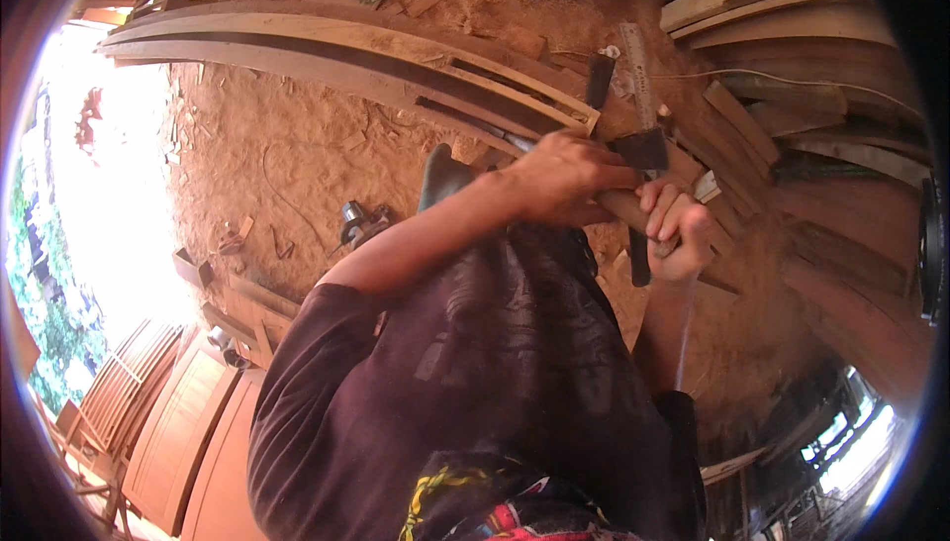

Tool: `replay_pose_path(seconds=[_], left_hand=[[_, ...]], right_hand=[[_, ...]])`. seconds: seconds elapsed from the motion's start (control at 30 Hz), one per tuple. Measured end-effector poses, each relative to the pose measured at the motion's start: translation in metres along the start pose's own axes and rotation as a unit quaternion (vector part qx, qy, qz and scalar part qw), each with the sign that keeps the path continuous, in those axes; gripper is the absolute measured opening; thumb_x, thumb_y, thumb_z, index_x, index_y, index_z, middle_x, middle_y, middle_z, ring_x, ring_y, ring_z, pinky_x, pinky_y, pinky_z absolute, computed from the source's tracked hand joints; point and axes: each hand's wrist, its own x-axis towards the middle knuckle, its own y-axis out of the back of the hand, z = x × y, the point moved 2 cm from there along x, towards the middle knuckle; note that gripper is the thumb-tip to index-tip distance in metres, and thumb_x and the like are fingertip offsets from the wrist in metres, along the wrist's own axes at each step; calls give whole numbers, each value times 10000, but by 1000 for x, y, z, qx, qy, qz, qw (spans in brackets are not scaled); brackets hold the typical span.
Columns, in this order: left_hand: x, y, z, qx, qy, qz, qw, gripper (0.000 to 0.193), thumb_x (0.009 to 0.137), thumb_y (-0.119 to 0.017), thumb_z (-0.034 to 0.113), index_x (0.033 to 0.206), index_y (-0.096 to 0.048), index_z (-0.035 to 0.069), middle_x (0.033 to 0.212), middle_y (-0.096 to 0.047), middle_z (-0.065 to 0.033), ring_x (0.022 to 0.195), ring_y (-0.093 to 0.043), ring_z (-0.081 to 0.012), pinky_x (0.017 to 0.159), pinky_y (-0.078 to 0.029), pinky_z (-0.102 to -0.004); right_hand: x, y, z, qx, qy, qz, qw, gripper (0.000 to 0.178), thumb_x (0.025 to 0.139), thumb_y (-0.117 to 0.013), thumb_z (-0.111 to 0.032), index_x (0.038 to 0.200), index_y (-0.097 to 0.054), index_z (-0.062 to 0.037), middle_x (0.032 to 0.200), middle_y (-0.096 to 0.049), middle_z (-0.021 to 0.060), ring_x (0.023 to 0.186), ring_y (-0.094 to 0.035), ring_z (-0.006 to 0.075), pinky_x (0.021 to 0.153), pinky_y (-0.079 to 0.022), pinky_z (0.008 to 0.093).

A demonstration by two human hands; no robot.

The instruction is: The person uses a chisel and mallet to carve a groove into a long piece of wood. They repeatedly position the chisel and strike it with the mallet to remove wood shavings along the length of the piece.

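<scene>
My left hand (574, 177) is closed around a chisel, whose metal shaft (510, 139) shows on its far-left side beside a slotted curved beam (386, 46). The chisel's round wooden handle (623, 207) runs down to the right. My right hand (679, 229) wraps the end of that handle. Just beyond the hands is a flat, dark metal blade (645, 150); they partly cover it. A dark bar (639, 259) shows below the right hand. Near the beam's right end are a black handle (600, 81) and a marked metal ruler (639, 71).
Planks (767, 11) lie stacked at the right, with a thin cord (792, 72) across them. Shavings cover the earthen floor (277, 135). A power tool (362, 222) sits to the left of my body. Wooden panels (178, 422) stand at the lower left.
</scene>
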Motion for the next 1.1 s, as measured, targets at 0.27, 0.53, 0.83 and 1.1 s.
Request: replay_pose_path(seconds=[0.27,0.53,0.83,1.1], left_hand=[[-102,102,-117,389,207,202,875,561,1072,-523,526,1505,-591,175,1589,-525,-154,1532,-406,-381,1247,-219,-597],[-123,127,-136,218,207,319,899,594,1102,-517,443,1601,-461,126,1677,-443,-116,1594,-336,-336,1249,-242,-546],[-153,151,-168,380,277,339,815,564,1062,-557,483,1499,-596,128,1573,-571,-100,1521,-434,-322,1246,-203,-515],[-152,154,-168,372,273,338,820,550,1051,-577,489,1481,-619,148,1568,-579,-77,1516,-440,-316,1247,-204,-508]], right_hand=[[37,-91,-48,130,42,-152,979,458,1131,-535,-298,703,-475,-146,566,-464,-7,563,-515,160,865,-471,442],[64,-104,-78,-116,-30,-109,987,260,1051,-659,-236,905,-654,-21,853,-683,110,865,-684,234,990,-489,410],[59,-70,-72,85,-53,-243,965,526,1082,-528,-604,921,-599,-108,609,-583,-43,592,-530,132,932,-483,386],[54,-117,-70,54,121,-129,983,477,1059,-613,-562,990,-594,-90,666,-585,-10,545,-516,133,812,-476,399]])
